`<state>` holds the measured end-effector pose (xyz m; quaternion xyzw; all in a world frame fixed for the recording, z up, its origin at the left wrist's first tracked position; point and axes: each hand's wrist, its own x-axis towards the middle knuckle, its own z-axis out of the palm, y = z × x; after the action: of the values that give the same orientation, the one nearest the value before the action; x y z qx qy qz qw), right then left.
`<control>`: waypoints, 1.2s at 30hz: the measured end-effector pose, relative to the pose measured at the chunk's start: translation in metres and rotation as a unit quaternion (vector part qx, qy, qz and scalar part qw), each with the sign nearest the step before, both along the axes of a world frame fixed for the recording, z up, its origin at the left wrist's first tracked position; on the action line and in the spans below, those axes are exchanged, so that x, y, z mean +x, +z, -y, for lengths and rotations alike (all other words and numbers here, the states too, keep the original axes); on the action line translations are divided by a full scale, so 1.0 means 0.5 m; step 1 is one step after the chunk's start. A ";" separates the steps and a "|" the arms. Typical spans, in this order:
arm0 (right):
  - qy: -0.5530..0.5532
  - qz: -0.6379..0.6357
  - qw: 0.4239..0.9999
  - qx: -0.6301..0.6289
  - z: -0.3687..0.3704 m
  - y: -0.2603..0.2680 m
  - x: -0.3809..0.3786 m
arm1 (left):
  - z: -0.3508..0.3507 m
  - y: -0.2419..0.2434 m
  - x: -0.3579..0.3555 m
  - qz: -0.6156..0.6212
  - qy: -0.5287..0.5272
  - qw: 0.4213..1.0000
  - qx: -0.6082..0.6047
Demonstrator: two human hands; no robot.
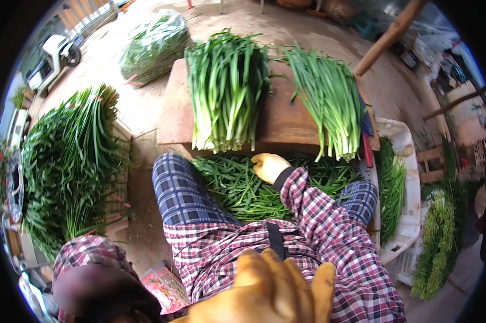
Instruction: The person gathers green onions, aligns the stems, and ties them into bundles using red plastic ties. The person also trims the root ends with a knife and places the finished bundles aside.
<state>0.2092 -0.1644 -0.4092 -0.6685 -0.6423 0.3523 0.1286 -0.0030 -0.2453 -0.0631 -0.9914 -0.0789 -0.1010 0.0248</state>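
Observation:
My right hand point(271, 167), in a yellow glove, is curled just below the near edge of a wooden board point(285, 117), above loose green leaves point(243, 189) between my knees. Nothing shows in it. Very near the camera is my left hand point(271, 286), also gloved; its palm side is hidden. Across the board's left part lies a thick bunch of long flat-leaved greens, like garlic chives point(226, 93), its pale stalk ends towards me. A second bunch point(331, 105) lies at the right, beside a red-handled tool point(367, 149).
At the left, piled leafy greens point(69, 161) cover a crate. Beyond the board is a plastic bag of greens point(156, 48). A white crate point(410, 173) with greens stands at the right, near a wooden pole point(388, 38). Another person's patterned cap point(91, 250) shows lower left.

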 end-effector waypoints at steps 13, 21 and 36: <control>0.189 0.190 0.963 -0.018 0.055 0.144 -0.100 | -0.058 -0.294 -0.425 0.316 0.541 0.591 -0.508; 0.323 -0.065 0.885 0.328 -0.043 0.214 -0.353 | 0.345 -0.892 -0.654 0.395 0.737 0.067 -0.544; 0.413 0.004 0.863 0.290 -0.064 0.200 -0.481 | 0.529 -1.023 -0.560 0.311 0.893 0.109 -0.306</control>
<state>-0.0312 -0.1322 -0.3093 -0.2759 -0.9332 0.1681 0.1572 -0.2831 -0.5096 -0.5746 -0.0139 -0.9326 -0.2732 -0.2355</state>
